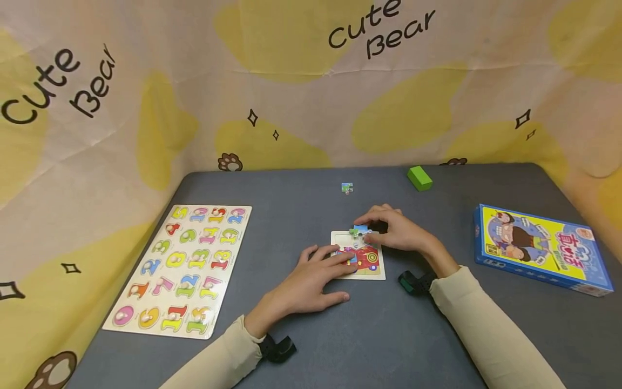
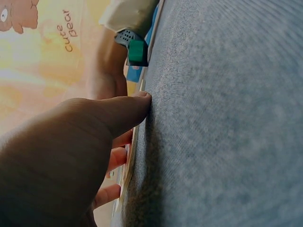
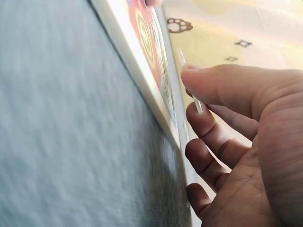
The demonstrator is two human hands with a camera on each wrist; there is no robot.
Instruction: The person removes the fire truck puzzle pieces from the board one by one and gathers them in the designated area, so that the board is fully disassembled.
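A small jigsaw puzzle [image 1: 371,268] with a red vehicle picture lies in a pale tray at the middle of the table. My left hand [image 1: 311,283] rests its outstretched fingers on the tray's left part, covering some of the picture. Above the tray's upper edge, my right hand [image 1: 400,232] pinches a blue and green puzzle piece [image 1: 360,230] between thumb and fingertips. Seen edge-on in the right wrist view, that piece [image 3: 199,106] is thin and held off the tray. Another loose puzzle piece [image 1: 347,187] lies farther back on the table.
On the left lies a number board [image 1: 194,259] with colourful knobbed digits. A green block [image 1: 420,178] sits near the back edge, and a blue and yellow box [image 1: 541,248] lies at the right. A printed curtain [image 1: 291,97] hangs behind the table.
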